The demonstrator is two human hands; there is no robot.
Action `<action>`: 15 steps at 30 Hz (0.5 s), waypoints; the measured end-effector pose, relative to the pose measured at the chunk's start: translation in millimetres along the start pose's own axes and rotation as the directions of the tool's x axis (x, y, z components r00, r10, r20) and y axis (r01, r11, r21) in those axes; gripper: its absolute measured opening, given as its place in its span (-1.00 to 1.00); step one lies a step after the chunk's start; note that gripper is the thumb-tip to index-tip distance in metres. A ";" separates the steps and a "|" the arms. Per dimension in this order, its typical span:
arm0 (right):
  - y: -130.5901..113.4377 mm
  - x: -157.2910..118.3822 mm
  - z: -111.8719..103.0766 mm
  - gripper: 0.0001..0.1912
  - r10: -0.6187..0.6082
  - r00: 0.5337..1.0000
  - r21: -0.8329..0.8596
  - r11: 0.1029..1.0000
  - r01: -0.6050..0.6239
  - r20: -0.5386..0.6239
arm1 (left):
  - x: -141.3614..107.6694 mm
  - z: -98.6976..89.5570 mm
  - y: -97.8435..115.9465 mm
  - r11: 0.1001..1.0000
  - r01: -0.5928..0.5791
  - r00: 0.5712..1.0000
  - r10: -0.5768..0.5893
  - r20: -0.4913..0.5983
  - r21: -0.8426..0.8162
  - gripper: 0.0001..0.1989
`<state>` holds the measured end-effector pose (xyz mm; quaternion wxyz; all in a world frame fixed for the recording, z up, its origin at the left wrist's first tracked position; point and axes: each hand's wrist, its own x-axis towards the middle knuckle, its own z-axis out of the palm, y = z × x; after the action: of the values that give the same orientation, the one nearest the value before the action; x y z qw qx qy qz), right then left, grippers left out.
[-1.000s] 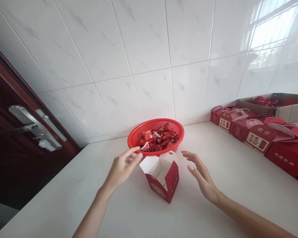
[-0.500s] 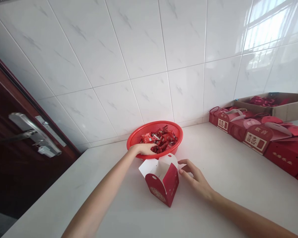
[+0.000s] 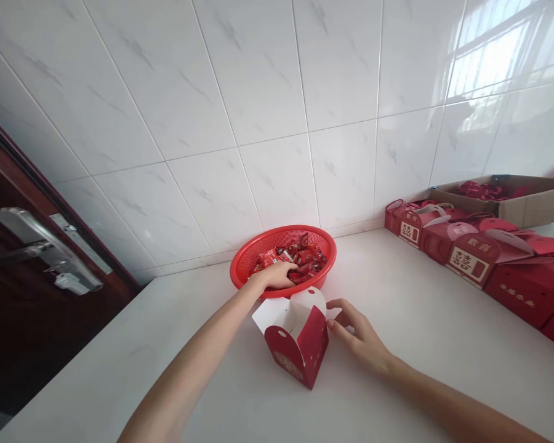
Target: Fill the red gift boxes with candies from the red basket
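A red paper gift box (image 3: pixel 295 357) stands on the white tabletop with its top flaps up and white inside showing. Behind it is a red plastic basket (image 3: pixel 329 255) holding several red-wrapped candies (image 3: pixel 305 253). My left hand (image 3: pixel 279 275) reaches over the basket's near rim into the candies; its fingertips are hidden there, so any hold is unclear. Beside the box's right edge is my right hand (image 3: pixel 360 335), fingers curved and apart. Its thumb and forefinger are at the box's edge, not wrapped round it.
Several red gift boxes (image 3: pixel 471 255) stand in rows at the right. Behind them a cardboard carton (image 3: pixel 530 206) holds dark red ribbon-like pieces (image 3: pixel 482 189). A tiled wall (image 3: pixel 277 178) backs the table (image 3: pixel 189 320). At the left is a dark door with a metal handle (image 3: pixel 46 246).
My left hand has moved slightly further into the candies. My right hand stays by the box, its thumb now closer to the edge. The whole view has shifted a little.
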<state>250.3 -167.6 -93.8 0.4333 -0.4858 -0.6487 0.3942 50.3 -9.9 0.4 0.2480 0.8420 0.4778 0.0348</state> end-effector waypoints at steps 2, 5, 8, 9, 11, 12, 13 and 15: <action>1.4 0.3 0.2 -0.59 -0.003 1.000 -0.012 1.000 0.003 -0.002 | -0.4 -1.3 -2.5 0.997 -0.023 0.997 0.017 -0.075 -0.073 -0.56; 3.9 1.1 0.5 -0.60 -0.009 1.000 -0.022 1.000 0.009 -0.005 | 0.0 -2.6 -2.9 0.979 -0.055 0.979 0.014 -0.203 -0.199 -0.52; 5.3 1.9 0.3 -0.62 -0.018 1.000 -0.035 0.999 0.018 -0.010 | -1.1 -3.8 0.6 0.942 -0.118 0.952 0.017 -0.305 -0.315 -0.65; 5.5 2.1 0.1 -0.63 -0.019 1.000 -0.039 0.999 0.019 -0.010 | -1.8 -4.2 2.0 0.929 -0.134 0.943 0.012 -0.333 -0.345 -0.70; 5.6 2.3 -0.2 -0.63 -0.019 1.000 -0.044 0.999 0.018 -0.007 | -3.2 -4.7 3.9 0.909 -0.151 0.924 -0.010 -0.383 -0.388 -0.74; 5.6 2.3 -0.4 -0.63 -0.017 1.000 -0.045 0.999 0.017 -0.004 | -3.6 -4.7 4.2 0.902 -0.156 0.916 -0.021 -0.401 -0.402 -0.75; 5.4 2.2 -0.6 -0.63 -0.016 1.000 -0.046 0.999 0.016 -0.003 | -3.7 -4.5 4.1 0.897 -0.159 0.909 -0.030 -0.415 -0.413 -0.75; 5.0 2.0 -0.9 -0.63 -0.017 1.000 -0.046 0.999 0.017 -0.002 | -2.9 -3.6 2.5 0.890 -0.158 0.897 -0.053 -0.440 -0.429 -0.71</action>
<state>252.2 -164.4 -97.8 0.4261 -0.4907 -0.6611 0.3750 49.6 -12.0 5.2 0.3222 0.7437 0.4761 0.3412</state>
